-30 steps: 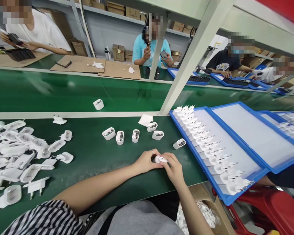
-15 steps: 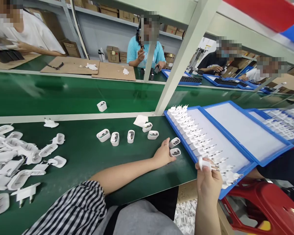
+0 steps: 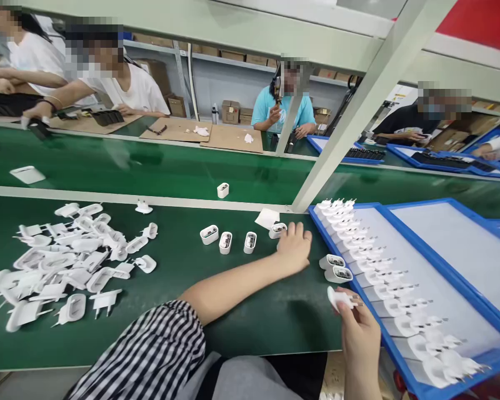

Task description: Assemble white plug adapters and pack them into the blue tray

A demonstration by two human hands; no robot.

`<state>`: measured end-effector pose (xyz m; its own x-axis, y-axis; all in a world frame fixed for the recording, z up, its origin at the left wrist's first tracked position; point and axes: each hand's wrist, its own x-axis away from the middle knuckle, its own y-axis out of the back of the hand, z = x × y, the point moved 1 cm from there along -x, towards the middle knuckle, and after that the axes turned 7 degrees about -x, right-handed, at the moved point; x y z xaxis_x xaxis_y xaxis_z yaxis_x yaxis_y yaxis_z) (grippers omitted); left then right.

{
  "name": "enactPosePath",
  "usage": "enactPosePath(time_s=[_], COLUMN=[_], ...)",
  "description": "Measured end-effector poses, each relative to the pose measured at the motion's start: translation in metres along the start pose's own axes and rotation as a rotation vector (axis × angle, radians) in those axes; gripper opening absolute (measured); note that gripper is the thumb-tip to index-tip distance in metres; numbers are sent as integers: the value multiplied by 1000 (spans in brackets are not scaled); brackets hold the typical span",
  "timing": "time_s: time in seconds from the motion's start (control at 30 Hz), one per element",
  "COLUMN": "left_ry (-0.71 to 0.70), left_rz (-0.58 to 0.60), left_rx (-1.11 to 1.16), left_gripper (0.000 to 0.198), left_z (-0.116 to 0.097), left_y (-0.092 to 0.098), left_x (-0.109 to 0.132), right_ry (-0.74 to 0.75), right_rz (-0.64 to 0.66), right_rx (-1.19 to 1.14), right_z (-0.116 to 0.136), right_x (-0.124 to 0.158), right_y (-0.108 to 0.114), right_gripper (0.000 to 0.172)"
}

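Observation:
My left hand (image 3: pixel 294 249) reaches over the bench with its fingers stretched forward. It is beside a white oval charger housing (image 3: pixel 278 230) with a circuit board showing inside; what lies under the palm is hidden. Between my thumb and fingers, my right hand (image 3: pixel 358 322) holds a white two-pin plug cover (image 3: pixel 338 299), pins to the right. Two more open housings (image 3: pixel 338 274) stand side by side near the tray's left edge, apart from both hands. Further left stand several similar housings (image 3: pixel 225 243), open side up.
A blue-rimmed tray (image 3: pixel 400 222) on the right holds rows of finished-looking chargers (image 3: pixel 379 261), pins outward. Loose plug covers (image 3: pixel 83 244) are heaped on the left. Beyond the bench's pale rail runs a green belt (image 3: pixel 170 172) carrying a housing (image 3: pixel 223 190). Co-workers sit opposite; a slanted post (image 3: pixel 358 122) rises between.
My left hand has left the two housings near the tray and moved back left toward the others. My right hand still holds the plug cover. The view has swung left.

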<state>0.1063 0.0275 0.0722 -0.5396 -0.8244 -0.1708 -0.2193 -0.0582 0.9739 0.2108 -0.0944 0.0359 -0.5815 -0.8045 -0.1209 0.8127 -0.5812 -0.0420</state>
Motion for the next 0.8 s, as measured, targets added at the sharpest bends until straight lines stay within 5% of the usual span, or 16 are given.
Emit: enactPosePath(time_s=[0.13,0.43,0.67,0.8], left_ry=[-9,45,3,5], left_rz=[145,90,19,29], left_rx=[-5,434,452,483], left_gripper=[25,41,23,23], left_z=[33,47,49,50], left_y=[0,-20,-20,-19], left_x=[8,32,37,37], right_ry=[-67,389,343,313], right_rz=[40,434,673,732], right_rx=[-28,503,755,786], right_z=[-5,-5,7,15], right_x=[-17,-53,-60,-68], right_y=[-26,-68,-77,-77], right_gripper=[25,16,26,18])
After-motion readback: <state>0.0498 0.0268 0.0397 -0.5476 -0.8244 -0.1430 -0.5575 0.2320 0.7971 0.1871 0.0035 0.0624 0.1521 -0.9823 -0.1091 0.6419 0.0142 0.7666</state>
